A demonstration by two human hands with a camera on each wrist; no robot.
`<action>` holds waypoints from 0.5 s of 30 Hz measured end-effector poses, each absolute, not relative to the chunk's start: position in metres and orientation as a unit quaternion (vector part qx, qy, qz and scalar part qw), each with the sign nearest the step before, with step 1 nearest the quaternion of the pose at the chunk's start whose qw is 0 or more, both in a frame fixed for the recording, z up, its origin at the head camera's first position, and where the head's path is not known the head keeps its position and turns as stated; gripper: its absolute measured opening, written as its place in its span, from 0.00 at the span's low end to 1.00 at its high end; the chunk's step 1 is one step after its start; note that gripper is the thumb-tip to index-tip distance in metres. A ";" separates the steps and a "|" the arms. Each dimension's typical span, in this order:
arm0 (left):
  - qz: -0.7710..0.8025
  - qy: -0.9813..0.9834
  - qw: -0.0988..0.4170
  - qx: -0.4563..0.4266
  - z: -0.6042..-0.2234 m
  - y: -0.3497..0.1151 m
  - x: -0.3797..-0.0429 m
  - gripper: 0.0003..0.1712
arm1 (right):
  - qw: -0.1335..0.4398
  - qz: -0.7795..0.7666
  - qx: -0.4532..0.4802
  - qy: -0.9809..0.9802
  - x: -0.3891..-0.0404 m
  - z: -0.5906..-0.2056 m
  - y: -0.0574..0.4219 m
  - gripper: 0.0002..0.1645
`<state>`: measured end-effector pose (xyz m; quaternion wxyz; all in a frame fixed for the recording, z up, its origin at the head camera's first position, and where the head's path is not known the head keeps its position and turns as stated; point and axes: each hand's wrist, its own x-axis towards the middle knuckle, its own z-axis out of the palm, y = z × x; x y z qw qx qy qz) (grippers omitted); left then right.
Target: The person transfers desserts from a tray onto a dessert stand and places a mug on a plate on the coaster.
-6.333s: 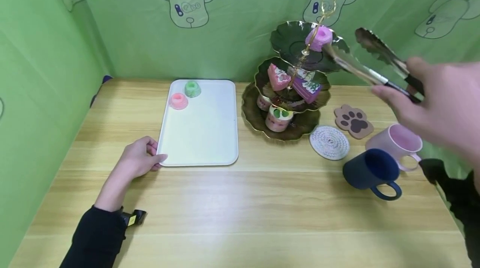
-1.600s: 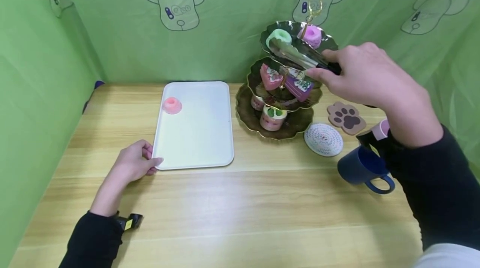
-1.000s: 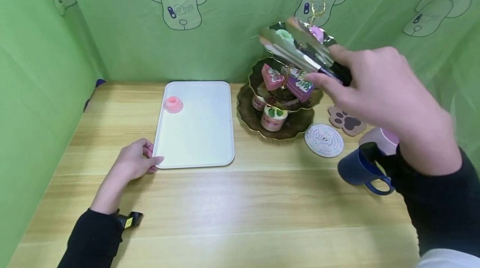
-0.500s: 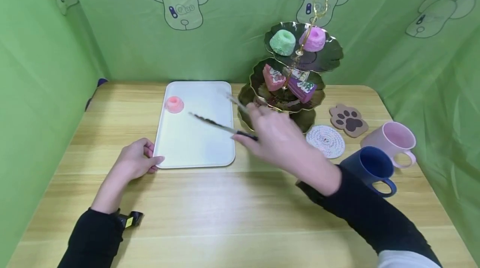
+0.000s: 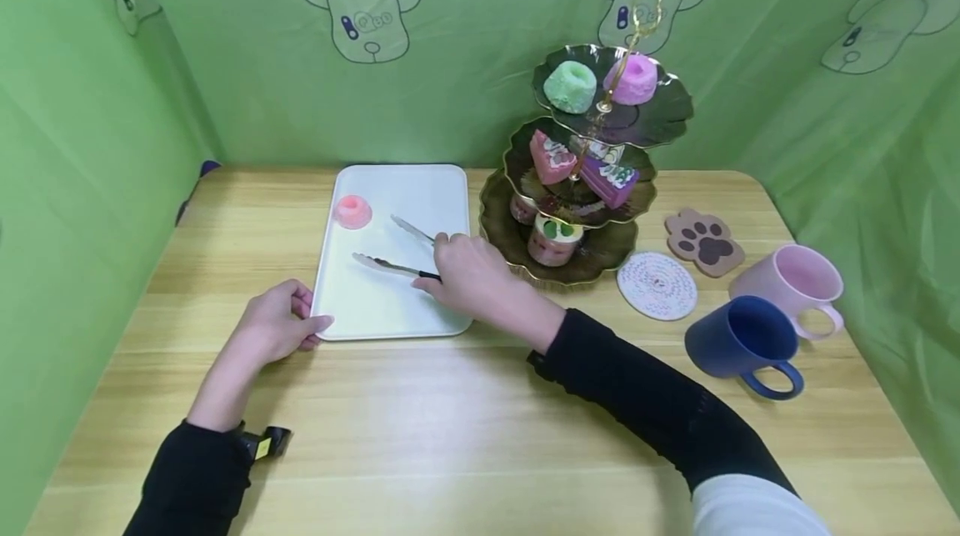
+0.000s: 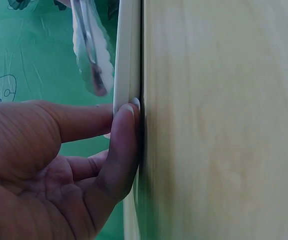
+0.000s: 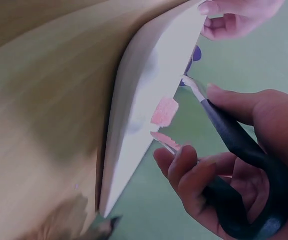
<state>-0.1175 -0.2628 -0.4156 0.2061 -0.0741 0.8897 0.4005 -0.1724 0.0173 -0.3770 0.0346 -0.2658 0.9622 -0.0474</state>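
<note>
My left hand [image 5: 281, 321] pinches the near left corner of the white tray [image 5: 390, 303]; in the left wrist view its thumb and fingers grip the rim. A pink ring-shaped cake [image 5: 352, 212] sits near the tray's far left corner. Above the tray, my right hand [image 5: 480, 276] holds metal tongs [image 5: 384, 264] by their black handles, seen closely in the right wrist view. The tongs' tips are spread apart with nothing between them, pointing left, short of the pink cake. A green cake [image 5: 570, 87] and a purple one [image 5: 634, 79] rest on the stand's top tier.
The three-tier dark stand [image 5: 660, 123] with a gold handle stands right of the tray. Cake slices [image 5: 552, 157] fill its middle tier, and dessert cups [image 5: 555, 240] its bottom one. Farther right lie a round coaster [image 5: 657, 285], a paw coaster [image 5: 705, 242], a blue mug [image 5: 741, 336] and a pink mug [image 5: 787, 289].
The green cake went from the tray to the stand's top tier, and the purple cake was let go there. My right hand then swung the tongs left over the tray. The left hand stayed.
</note>
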 end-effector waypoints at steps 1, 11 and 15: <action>0.401 0.889 0.207 -0.074 -0.415 -0.263 -0.117 0.19 | 0.042 -0.048 -0.261 0.963 -0.174 -0.378 0.014 0.34; 0.403 0.889 0.205 -0.070 -0.416 -0.263 -0.118 0.20 | 0.068 -0.061 -0.222 0.971 -0.196 -0.388 -0.016 0.34; 0.404 0.889 0.204 -0.069 -0.417 -0.264 -0.118 0.20 | 0.070 -0.070 -0.213 0.972 -0.206 -0.391 -0.029 0.33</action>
